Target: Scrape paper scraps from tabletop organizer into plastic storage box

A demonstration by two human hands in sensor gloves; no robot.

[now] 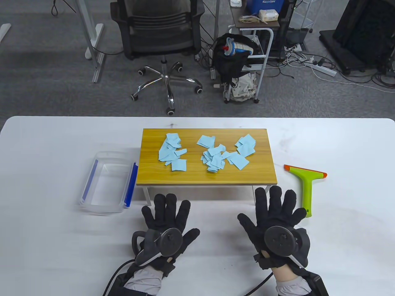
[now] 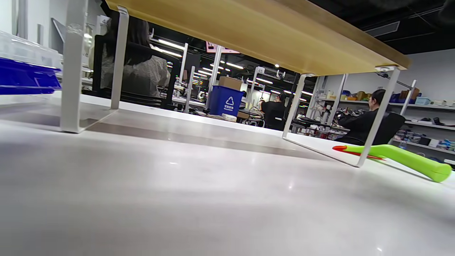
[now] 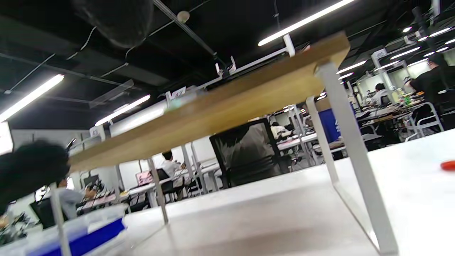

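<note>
We are seeing left hand [image 1: 168, 220] and right hand [image 1: 273, 215] lying flat, fingers spread, gripping nothing, on counter [image 1: 46, 246]. Only table view is showing blue paper scraps [image 1: 213, 157] atop organizer [image 1: 148, 175].

Your table [image 1: 46, 246] carries the organizer [image 1: 262, 178] at its middle, standing on legs [image 2: 73, 71]. On top of it the paper scraps [image 1: 172, 151] lie in three loose heaps, side by side from left to right. Just left of the organizer sits the storage box [image 1: 106, 209]. To its right, a little apart, lies the scraper [image 1: 305, 188]. Your left hand [image 1: 166, 222] and right hand [image 1: 274, 219] lie flat on the table in front of the organizer, the right one just beside the scraper's handle.
</note>
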